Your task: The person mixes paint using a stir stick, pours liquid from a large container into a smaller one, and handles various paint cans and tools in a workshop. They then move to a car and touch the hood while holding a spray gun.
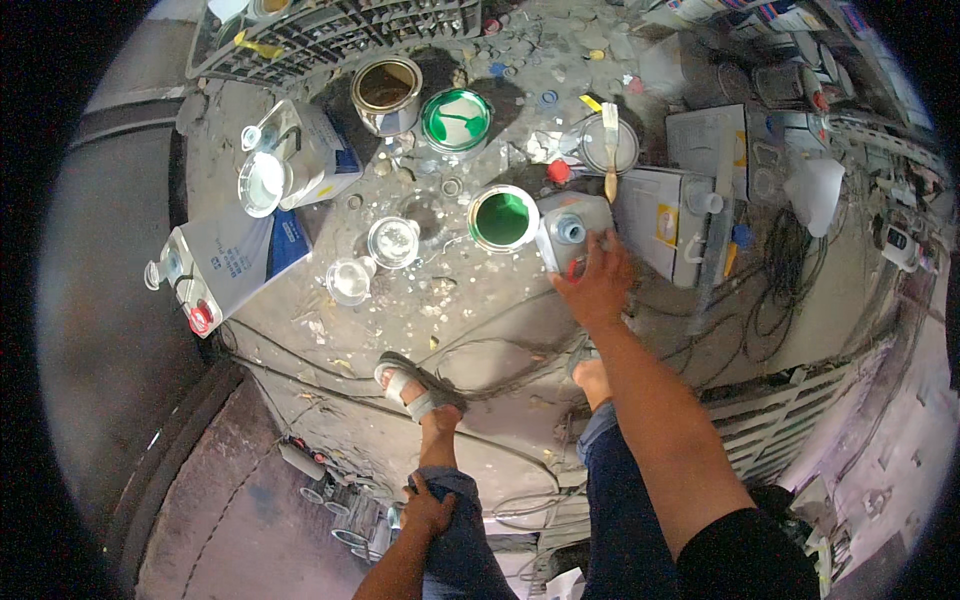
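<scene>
Right hand (598, 284) clamped on can (571, 230) — green paint tin (503, 219), brush (610, 150) nearby; left hand (426, 512), fingers apart, on jeans (467, 550).

On a littered floor (465, 335), a person's right hand (599, 288) grips the top of a pale container (588, 212) just beside a tin of green paint (503, 247), while the left hand (428, 512) rests on a denim-clad leg (458, 550) and a paintbrush (611, 140) lies across a can (590, 150) beyond.

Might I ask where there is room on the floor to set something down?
A fairly open floor patch, strewn with small flecks, lies between the clear cups and left sandal. It is crowded around the right hand: the can of green paint, jug and boxy canisters stand close.
</scene>
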Tool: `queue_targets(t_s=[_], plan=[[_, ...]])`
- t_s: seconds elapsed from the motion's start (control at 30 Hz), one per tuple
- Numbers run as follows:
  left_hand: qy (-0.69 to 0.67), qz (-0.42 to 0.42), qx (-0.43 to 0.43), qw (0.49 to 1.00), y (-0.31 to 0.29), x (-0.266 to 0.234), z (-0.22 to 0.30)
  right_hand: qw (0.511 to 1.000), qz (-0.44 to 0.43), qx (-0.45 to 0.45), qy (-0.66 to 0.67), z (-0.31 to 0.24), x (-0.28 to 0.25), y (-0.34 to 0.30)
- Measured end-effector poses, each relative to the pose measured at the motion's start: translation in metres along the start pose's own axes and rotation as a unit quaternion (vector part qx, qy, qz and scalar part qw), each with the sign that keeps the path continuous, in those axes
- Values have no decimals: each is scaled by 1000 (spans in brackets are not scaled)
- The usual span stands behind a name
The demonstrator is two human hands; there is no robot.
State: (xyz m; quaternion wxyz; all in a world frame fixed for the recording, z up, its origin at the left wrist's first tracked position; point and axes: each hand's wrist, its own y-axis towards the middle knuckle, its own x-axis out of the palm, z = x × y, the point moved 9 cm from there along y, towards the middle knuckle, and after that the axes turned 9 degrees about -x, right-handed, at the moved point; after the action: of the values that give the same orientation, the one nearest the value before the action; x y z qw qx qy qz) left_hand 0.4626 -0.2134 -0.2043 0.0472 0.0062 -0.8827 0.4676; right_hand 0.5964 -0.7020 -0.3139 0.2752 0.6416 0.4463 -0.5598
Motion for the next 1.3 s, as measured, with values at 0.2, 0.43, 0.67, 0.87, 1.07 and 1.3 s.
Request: queue_targets(t_s=[0.2,0.43,0.67,0.87,1.07,1.3], plan=[[-24,19,16,999,19,21,-7,985,-69,-24,158,-1,-50,-11],[131,-41,92,986,47,73,-29,861,80,345,364,141,-127,-112],[249,-87,105,959,98,133,-58,669,65,466,576,183,-83,-130],[178,-106,103,973,-9,98,-10,629,-9,448,636,165,-81,-121],[151,-82,57,983,-6,94,-2,681,40,404,610,162,-131,-123],[90,-97,107,985,-28,59,-8,687,206,322,619,130,-248,-118]])
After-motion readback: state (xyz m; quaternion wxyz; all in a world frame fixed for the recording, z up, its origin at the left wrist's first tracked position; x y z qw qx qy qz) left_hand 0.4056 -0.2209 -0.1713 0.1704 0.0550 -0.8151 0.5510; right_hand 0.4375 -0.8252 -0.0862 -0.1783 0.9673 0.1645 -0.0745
